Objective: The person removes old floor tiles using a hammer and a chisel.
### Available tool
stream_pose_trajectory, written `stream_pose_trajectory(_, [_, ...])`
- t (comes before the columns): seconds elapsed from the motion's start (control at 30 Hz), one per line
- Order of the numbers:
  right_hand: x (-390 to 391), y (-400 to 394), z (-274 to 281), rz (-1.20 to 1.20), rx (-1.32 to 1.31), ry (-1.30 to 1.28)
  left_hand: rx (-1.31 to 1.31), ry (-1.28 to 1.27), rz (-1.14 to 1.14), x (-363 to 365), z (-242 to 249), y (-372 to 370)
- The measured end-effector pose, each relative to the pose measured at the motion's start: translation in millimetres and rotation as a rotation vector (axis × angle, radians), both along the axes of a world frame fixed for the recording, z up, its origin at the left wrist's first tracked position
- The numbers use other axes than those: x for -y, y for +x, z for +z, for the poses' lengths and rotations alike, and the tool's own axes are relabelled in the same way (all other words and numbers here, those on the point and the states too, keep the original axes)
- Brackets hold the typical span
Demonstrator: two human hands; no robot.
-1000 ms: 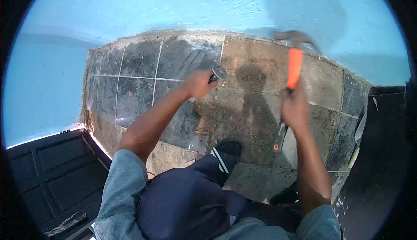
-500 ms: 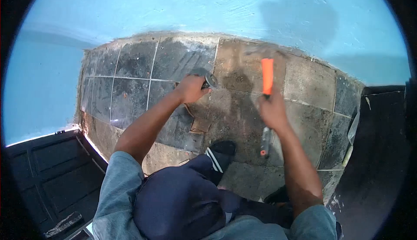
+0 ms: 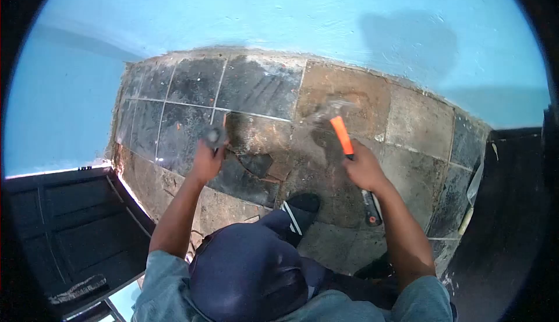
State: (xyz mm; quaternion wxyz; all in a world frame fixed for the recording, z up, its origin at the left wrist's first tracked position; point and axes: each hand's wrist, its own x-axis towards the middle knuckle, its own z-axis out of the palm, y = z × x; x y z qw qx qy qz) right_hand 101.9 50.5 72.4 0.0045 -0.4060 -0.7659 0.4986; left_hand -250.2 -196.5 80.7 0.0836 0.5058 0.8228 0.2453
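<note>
My left hand [image 3: 207, 162] grips a metal chisel [image 3: 214, 135] whose round head sticks up above the fist, over the dark tiled floor [image 3: 186, 83]. My right hand [image 3: 362, 167] holds a hammer [image 3: 343, 135] by its orange-and-black handle; the blurred head points toward the bare brown patch of floor [image 3: 343, 98]. Between the hands lie cracked, loosened tile pieces [image 3: 256, 162]. My knee in dark trousers [image 3: 250, 269] and a black shoe [image 3: 300, 205] are below.
A blue wall [image 3: 262, 13] borders the floor at the top and left. A dark panelled door [image 3: 64, 229] lies at lower left and a dark surface [image 3: 506, 217] at the right. Bare grey-brown floor [image 3: 419, 124] spreads to the right.
My left hand with the chisel has shifted left, away from the bare patch. The hammer has swung down and tilted left. A tile piece now lies broken loose between the hands.
</note>
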Motion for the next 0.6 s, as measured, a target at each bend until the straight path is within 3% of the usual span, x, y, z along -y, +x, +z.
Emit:
stream_pose_trajectory(0.07, [-12.9,12.8,-6.5,0.0,0.033,0.013,0.168,0.022,0.231,40.5,1.0,-2.7])
stream_pose_trajectory(0.13, [-22.8,18.0,2.8,-0.02,0.089,-0.017,-0.154,-0.242,0.238,71.0,27.8,-6.2])
stream_pose_trajectory(0.23, [-28.6,34.5,-12.4,-0.058,0.108,-0.01,-0.208,-0.424,0.417,137.0,24.0,-14.9])
stream_pose_trajectory(0.33, [-31.5,32.3,-3.0,-0.093,0.143,-0.054,-0.398,-0.23,0.259,155.8,36.8,-16.4])
stream_pose_trajectory(0.43, [-30.0,31.9,-6.7,-0.108,0.099,-0.047,-0.366,-0.127,0.319,121.6,61.5,-2.7])
stream_pose_trajectory(0.47, [-30.5,29.3,-5.6,-0.109,0.104,-0.053,-0.156,0.107,0.484,105.6,51.3,3.1])
stream_pose_trajectory(0.6, [-29.0,24.3,-2.0,-0.092,0.118,-0.071,0.144,0.27,0.592,57.0,30.2,10.8])
